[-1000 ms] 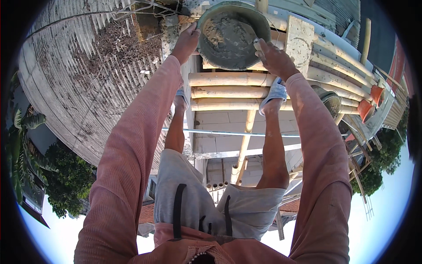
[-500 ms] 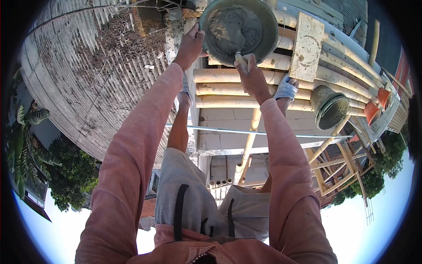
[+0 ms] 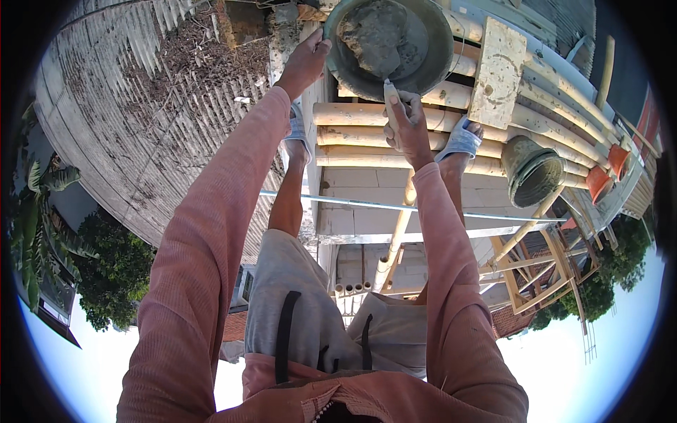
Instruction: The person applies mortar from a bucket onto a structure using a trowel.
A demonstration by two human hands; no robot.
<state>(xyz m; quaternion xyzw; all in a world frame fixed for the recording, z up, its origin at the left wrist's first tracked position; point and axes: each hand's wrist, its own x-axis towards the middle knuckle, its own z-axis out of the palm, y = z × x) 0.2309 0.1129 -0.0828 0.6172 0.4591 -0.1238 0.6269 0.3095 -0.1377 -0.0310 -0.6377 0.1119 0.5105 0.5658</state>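
Note:
A round dark bucket point(image 3: 441, 77) of wet grey mortar point(image 3: 372, 39) stands at the top middle, on or against bamboo poles point(image 3: 352, 135). My left hand point(image 3: 305, 65) has its fingers closed on the bucket's left rim. My right hand point(image 3: 409, 127) is wrapped round the pale handle of a trowel point(image 3: 391, 97) at the near rim. The trowel's blade reaches into the mortar, where a heaped lump covers most of it. To the right of the bucket, a mortar-stained board point(image 3: 497, 74) lies across the poles.
Stacked dark buckets point(image 3: 536, 176) and orange buckets point(image 3: 599, 185) stand at the right. A taut pale string point(image 3: 352, 202) crosses below the poles, before a block wall point(image 3: 367, 187). Corrugated roofing point(image 3: 148, 141) with debris spreads left. My feet stand apart near the poles, high above lower structures.
My right hand has turned and dropped slightly, tilting the trowel handle more upright. The mortar lump has been shifted and heaped over the blade. My left hand stays on the rim.

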